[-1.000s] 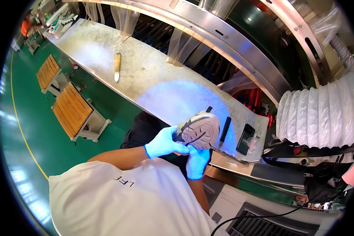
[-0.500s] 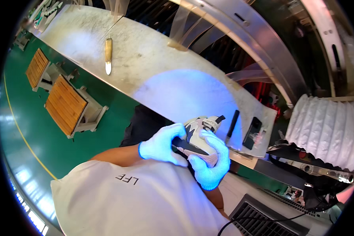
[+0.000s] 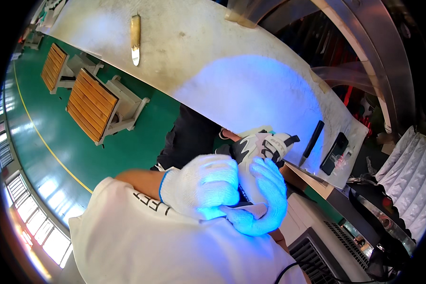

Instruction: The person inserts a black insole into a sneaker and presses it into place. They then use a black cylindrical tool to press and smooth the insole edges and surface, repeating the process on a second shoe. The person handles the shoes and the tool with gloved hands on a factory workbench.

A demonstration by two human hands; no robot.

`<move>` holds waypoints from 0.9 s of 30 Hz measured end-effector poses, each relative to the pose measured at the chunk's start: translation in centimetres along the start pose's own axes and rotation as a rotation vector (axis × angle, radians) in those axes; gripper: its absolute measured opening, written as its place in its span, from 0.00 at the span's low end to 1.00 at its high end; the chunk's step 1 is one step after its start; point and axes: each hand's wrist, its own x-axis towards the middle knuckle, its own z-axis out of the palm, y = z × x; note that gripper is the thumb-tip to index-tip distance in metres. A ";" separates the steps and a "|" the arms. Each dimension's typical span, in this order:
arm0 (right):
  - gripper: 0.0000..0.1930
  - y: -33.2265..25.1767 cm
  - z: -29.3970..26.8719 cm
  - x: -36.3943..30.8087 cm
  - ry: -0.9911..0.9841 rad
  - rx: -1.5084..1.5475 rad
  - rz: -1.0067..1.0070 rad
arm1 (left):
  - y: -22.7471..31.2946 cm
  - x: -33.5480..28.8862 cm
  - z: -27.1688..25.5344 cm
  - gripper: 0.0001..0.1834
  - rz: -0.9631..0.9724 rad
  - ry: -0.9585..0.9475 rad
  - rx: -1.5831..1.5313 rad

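Observation:
A white, grey and black sneaker (image 3: pixel 260 149) is held close to my chest at the bench edge, its heel pointing away to the right. My right hand (image 3: pixel 265 199), in a white knit glove lit blue, wraps around its toe end. My left hand (image 3: pixel 206 187), gloved the same way, is closed in a fist against the shoe's left side by the sole. Its fingertips are turned inward, and what they grip is hidden. Part of the dark sole lies behind the hands.
On the pale bench (image 3: pixel 199 47) lie a wooden-handled knife (image 3: pixel 136 40), a black-handled knife (image 3: pixel 312 142) and a dark phone (image 3: pixel 335 154). Beyond my left hand are dark clothing (image 3: pixel 189 135) and a bare wrist (image 3: pixel 230 135). Slatted wooden stands (image 3: pixel 92 106) are at left, a white ribbed duct (image 3: pixel 412 180) at right.
My left hand has gone from a spread grip around the sole to a closed fist beside the shoe. My right hand stays on the toe end. The view has shifted, so the bench appears higher.

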 end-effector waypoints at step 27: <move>0.23 0.6 -9.2 -5.8 -0.033 0.309 0.150 | 0.1 3.5 7.0 0.23 -0.348 -0.479 0.137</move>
